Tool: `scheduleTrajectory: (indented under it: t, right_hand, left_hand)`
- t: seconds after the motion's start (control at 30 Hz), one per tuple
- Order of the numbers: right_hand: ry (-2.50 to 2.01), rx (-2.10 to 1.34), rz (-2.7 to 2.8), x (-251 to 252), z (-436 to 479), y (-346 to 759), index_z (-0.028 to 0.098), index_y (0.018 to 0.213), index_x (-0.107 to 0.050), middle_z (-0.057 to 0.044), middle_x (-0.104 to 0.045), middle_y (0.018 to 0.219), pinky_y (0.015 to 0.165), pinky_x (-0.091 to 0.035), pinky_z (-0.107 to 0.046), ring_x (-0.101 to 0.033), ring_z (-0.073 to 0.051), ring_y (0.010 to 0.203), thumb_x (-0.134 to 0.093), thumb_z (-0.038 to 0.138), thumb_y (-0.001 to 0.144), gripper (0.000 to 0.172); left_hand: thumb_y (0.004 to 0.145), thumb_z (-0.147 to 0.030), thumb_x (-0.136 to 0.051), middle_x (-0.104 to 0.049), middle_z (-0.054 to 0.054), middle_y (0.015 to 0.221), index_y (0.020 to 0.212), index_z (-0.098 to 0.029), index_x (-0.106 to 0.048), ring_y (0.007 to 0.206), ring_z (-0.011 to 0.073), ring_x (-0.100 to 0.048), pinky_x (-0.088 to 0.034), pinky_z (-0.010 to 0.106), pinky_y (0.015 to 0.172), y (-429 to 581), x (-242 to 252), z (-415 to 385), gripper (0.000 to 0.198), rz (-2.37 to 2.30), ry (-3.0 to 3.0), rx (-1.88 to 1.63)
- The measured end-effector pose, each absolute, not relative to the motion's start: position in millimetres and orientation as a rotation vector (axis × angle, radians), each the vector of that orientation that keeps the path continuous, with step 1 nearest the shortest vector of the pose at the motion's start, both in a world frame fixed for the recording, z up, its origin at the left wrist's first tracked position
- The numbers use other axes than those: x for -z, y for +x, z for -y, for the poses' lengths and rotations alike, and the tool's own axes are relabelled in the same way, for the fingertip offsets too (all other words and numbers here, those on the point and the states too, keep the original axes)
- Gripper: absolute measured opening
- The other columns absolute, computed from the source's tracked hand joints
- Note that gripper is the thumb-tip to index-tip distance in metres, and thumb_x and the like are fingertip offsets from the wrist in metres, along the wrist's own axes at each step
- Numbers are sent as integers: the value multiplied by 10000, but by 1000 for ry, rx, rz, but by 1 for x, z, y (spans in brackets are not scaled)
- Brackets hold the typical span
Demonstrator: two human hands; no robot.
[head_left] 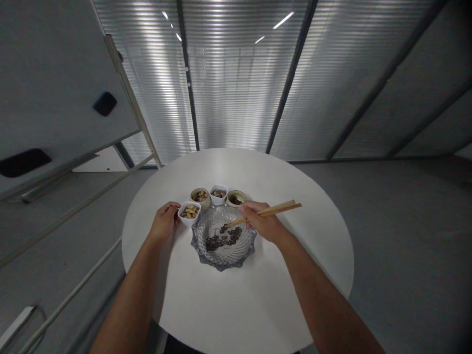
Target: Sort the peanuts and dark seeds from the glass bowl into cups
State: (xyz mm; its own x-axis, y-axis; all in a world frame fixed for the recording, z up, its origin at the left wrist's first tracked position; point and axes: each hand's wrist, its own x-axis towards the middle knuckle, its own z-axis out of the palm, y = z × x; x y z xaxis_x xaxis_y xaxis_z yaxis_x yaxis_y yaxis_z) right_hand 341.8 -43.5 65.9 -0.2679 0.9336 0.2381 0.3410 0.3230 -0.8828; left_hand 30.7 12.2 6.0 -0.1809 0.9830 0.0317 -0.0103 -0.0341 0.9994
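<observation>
My right hand (260,221) grips a pair of wooden chopsticks (267,211), their tips reaching over a cut-glass dish (223,258) and just above a scattered group of dark beans (223,239). The beans lie in the dish's middle. My left hand (164,221) holds the left edge of a white square bowl of pale nuts (190,211). Behind the dish stand a beige bowl of nuts (200,197), a white square bowl of brown beans (219,194) and a beige bowl of dark contents (236,198).
Everything stands on a round white table (236,305), with my forearms reaching in from the near edge. Grey floor (387,236) surrounds it. A tilted whiteboard on a metal frame (59,83) stands at left, and slatted blinds (236,83) fill the far side.
</observation>
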Motion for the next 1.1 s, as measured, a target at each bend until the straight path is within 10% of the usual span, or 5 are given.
scheduleTrajectory:
  t: [1.1]
  right_hand:
    - [-1005,-775,1348,-81,45,339,243,636,-515,49,-426,430,496,-462,-294,-536,-161,440,-493,671,947,529]
  left_hand:
    - [720,-349,-638,-530,-36,512,783,-170,-667,405,108,-446,-293,236,404,29,-4,-13,192,-1331,1135,-1383]
